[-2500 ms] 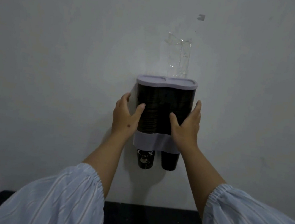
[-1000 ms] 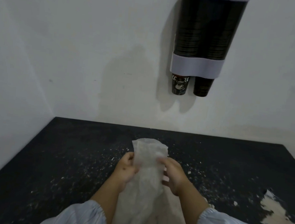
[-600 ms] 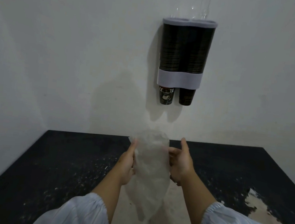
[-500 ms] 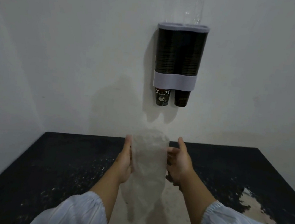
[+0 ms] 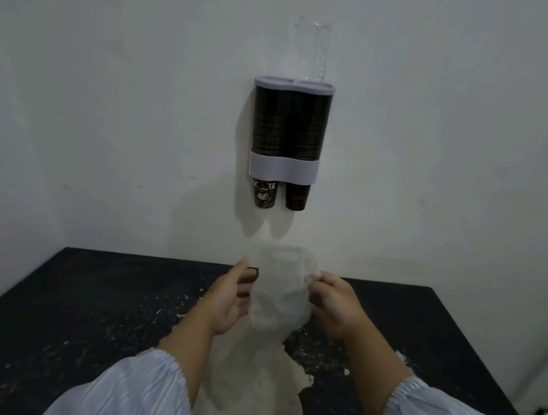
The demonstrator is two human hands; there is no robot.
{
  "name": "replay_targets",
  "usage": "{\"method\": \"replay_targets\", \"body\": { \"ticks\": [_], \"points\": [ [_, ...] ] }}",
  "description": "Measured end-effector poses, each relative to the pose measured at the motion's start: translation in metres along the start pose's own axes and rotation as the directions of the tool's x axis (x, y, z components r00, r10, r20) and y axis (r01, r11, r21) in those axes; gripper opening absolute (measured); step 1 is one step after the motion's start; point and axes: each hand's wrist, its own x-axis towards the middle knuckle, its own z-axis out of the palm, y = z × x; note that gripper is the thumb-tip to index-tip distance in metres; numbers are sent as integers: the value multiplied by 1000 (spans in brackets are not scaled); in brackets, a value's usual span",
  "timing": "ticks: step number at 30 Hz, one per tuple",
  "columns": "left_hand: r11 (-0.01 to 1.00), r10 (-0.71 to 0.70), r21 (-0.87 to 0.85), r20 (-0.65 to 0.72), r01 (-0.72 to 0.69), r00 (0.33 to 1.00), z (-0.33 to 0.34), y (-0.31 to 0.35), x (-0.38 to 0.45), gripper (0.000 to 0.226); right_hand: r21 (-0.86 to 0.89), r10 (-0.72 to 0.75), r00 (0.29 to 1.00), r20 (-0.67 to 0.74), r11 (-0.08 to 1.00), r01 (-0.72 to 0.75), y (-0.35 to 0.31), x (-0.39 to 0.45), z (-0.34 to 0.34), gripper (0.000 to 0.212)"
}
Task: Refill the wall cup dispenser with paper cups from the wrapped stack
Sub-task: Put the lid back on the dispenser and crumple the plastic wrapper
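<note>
Wall dispenser (image 5: 288, 133) apparently full, lid on. Left hand (image 5: 226, 300) and right hand (image 5: 335, 304) both pinching emptied plastic wrapper (image 5: 281, 294); only disposal seemingly left.

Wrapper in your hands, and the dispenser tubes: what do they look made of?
Wrapper: thin cloudy plastic film, probably; it crumples between the left hand and right hand. Dispenser: likely clear hard plastic, since stacked cup rims show through, with matte pale lid and band.
</note>
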Motion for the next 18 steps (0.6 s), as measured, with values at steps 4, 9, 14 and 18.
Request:
{"method": "replay_targets", "body": {
  "ticks": [4,9,14,18],
  "points": [
    [999,36,31,24,-37,999,18,-5,-10,30,-99,29,999,28,995,-26,-2,-12,-18,30],
    [973,170,164,-19,-165,985,47,-9,-20,24,78,83,995,48,993,-87,-12,-27,-38,24],
    [950,177,252,41,-182,983,76,-4,-29,18,-106,-123,988,-98,988,112,-27,-30,-62,34],
    [918,299,280,-23,-281,954,96,4,-33,16,-61,-215,952,-216,976,207,-42,-33,-75,23]
  ]
}}
